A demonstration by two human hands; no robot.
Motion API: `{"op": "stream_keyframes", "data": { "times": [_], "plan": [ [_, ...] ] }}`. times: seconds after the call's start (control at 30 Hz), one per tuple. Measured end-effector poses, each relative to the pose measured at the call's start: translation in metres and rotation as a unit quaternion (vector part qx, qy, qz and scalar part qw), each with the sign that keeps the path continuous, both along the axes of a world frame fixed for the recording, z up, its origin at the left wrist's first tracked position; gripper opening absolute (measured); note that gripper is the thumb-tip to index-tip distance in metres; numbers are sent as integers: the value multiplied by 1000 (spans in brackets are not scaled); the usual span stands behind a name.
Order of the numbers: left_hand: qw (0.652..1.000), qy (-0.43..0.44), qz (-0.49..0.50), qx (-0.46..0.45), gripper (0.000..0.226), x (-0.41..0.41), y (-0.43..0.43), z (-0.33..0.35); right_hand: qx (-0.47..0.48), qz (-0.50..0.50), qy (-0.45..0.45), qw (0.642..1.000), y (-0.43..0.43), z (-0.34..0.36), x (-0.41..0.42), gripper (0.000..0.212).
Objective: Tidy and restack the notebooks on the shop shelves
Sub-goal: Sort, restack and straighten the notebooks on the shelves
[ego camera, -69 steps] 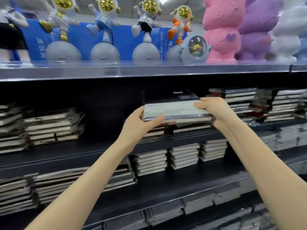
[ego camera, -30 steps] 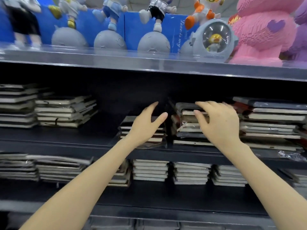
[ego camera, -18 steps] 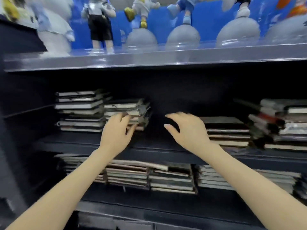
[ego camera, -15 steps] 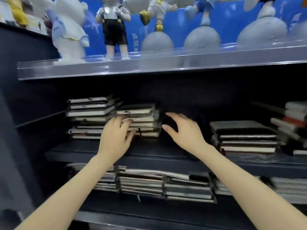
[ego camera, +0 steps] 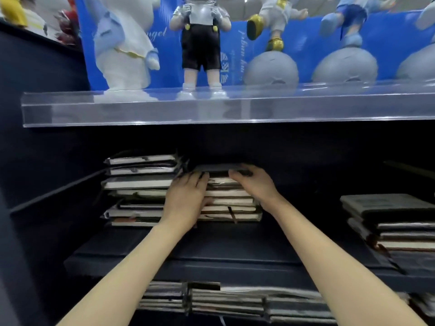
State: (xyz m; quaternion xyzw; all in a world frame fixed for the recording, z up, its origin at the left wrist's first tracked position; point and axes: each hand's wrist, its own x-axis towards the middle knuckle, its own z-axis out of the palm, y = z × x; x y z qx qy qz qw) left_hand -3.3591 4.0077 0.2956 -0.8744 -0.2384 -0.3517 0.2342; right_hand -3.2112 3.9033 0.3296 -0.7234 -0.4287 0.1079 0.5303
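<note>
In the middle of the frame, a stack of notebooks (ego camera: 231,204) sits on the dark shelf (ego camera: 211,252). The left hand (ego camera: 186,201) lies flat on its left front. The right hand (ego camera: 255,184) curls its fingers over the top notebook (ego camera: 217,168). I think both hands should push evenly, so the edges line up and nothing slides off.

A dark shelf (ego camera: 223,262) is loaded with notebooks: a tall stack (ego camera: 138,184) near its left end; a second stack (ego camera: 231,208) just beside it; a third stack (ego camera: 400,224) well apart toward the right end; figurines (ego camera: 201,43) are stood on the clear shelf (ego camera: 117,109) above; lower notebooks (ego camera: 226,302) are piled beneath.
</note>
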Motion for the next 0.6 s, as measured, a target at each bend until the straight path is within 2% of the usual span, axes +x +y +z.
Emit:
{"op": "stream_keyframes", "data": {
  "times": [0.17, 0.33, 0.43, 0.5, 0.6],
  "plan": [
    [994, -55, -92, 5, 38, 2, 9, 0, 58, 18, 103, 993, -2, 0, 4, 30],
    [982, -69, -172, -22, 47, -6, 6, 0, 89, 4, 139, 986, -18, 1, 0, 20],
    [965, -96, -232, -71, 52, -9, -6, 2, 94, -10, 175, 980, -39, 3, 0, 27],
    [957, -108, -231, -136, 65, -10, -19, 4, 101, -23, 204, 973, -56, 7, 5, 22],
    [931, -102, -157, -312, 87, -10, -36, 4, 97, -36, 215, 971, -70, 11, 11, 33]
  ]
}}
